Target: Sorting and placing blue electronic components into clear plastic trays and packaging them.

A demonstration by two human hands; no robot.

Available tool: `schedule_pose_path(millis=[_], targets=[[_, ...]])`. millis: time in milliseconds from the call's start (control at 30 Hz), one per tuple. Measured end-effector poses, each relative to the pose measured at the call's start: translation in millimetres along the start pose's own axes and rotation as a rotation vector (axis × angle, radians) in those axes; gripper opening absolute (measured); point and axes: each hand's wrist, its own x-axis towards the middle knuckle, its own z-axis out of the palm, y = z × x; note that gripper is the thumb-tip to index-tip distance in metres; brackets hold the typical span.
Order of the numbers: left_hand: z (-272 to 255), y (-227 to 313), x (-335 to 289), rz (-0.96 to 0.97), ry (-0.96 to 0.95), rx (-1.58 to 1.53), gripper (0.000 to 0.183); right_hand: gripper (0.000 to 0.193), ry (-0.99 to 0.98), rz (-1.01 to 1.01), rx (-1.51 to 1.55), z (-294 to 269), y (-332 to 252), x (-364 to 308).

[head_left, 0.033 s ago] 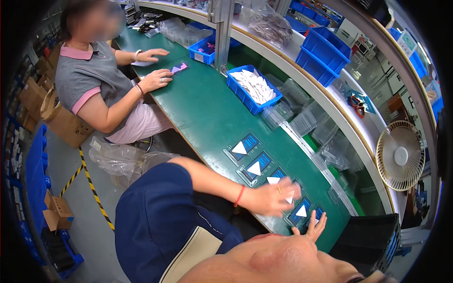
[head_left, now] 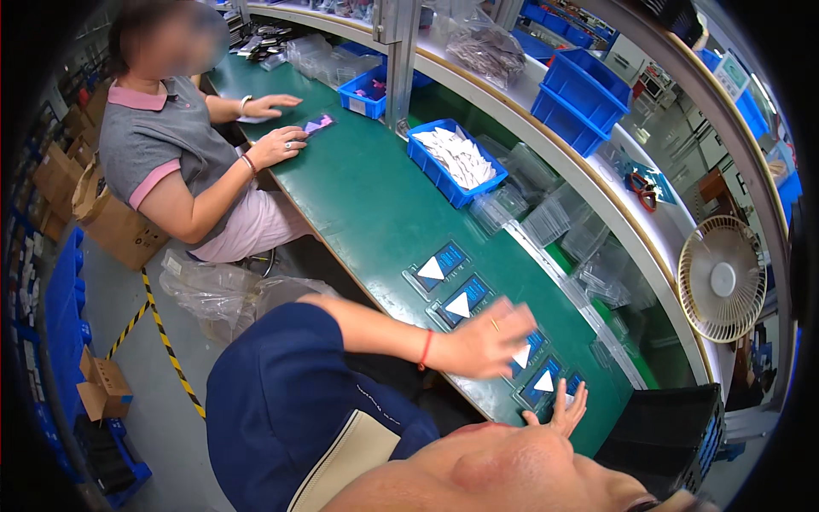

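Several flat, clear-edged packages with dark blue faces lie in a row on the green table. White triangular pieces rest on the farthest package (head_left: 439, 266), on the second package (head_left: 461, 301) and on a near package (head_left: 542, 383). My left hand (head_left: 482, 341), slightly blurred, hovers over the middle of the row, fingers stretched out. It partly covers a package (head_left: 531, 348) and hides another. At the near end, my right hand (head_left: 560, 411) lies with fingers spread over the last package (head_left: 576, 381), which is mostly hidden beneath it.
A blue bin of white pieces (head_left: 456, 162) stands along the table's far side, near clear plastic trays (head_left: 546, 222). On the left, a co-worker's hands (head_left: 275, 145) are at a small package (head_left: 319, 125). A fan (head_left: 723, 279) and a black crate (head_left: 665, 435) are at right.
My left hand has shifted slightly up and left along the row, baring more of one package and covering the one beyond it. My right hand has barely moved.
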Motion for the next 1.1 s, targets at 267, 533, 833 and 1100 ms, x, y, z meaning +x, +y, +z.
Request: schedule_pose_path(millis=[267,533,833,1100], targets=[[-42,-36,-43,-0.872,-0.296,0.252,0.082,0.082,-0.110,-0.044,-0.084,2,-15,2],[-72,-83,-83,-0.931,-0.205,0.430,0.082,0.076,-0.149,-0.112,-0.062,33,-74,44],[-149,-188,-132,-0.915,-0.122,0.506,0.071,0.071,-0.080,-0.188,-0.028,80,-175,112],[-218,-282,-161,-0.865,-0.119,0.586,0.069,0.073,-0.054,-0.154,-0.029,117,-266,169]])
